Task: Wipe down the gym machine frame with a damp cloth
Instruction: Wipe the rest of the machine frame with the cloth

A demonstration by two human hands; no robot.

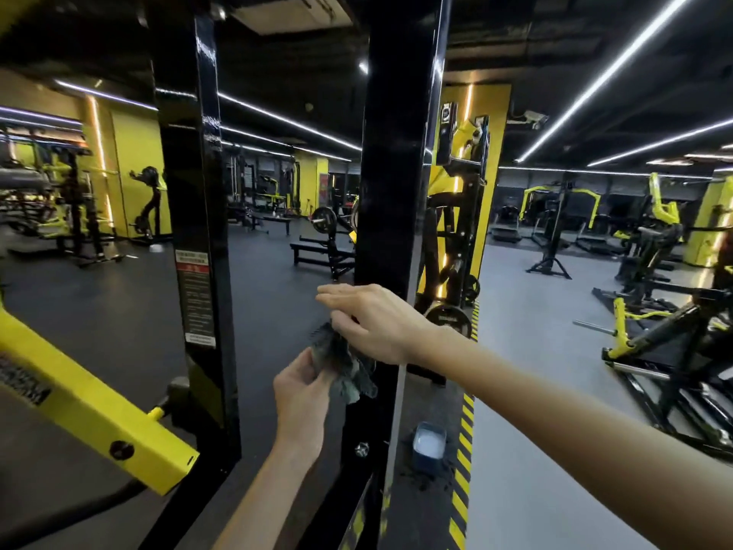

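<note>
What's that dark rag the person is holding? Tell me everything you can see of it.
The cloth is a dark grey, soft-looking rag, crumpled into loose folds, with a paler grey-green corner hanging lowest. It hangs in front of the machine's black upright post. The left hand pinches its left edge from below; the right hand grips its top with curled fingers. Whether it is damp, or touches the post, cannot be told.

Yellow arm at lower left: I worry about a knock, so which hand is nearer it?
Left. The left hand pinches the cloth to the right of the yellow arm; the right hand holds the cloth higher and farther right.
</note>
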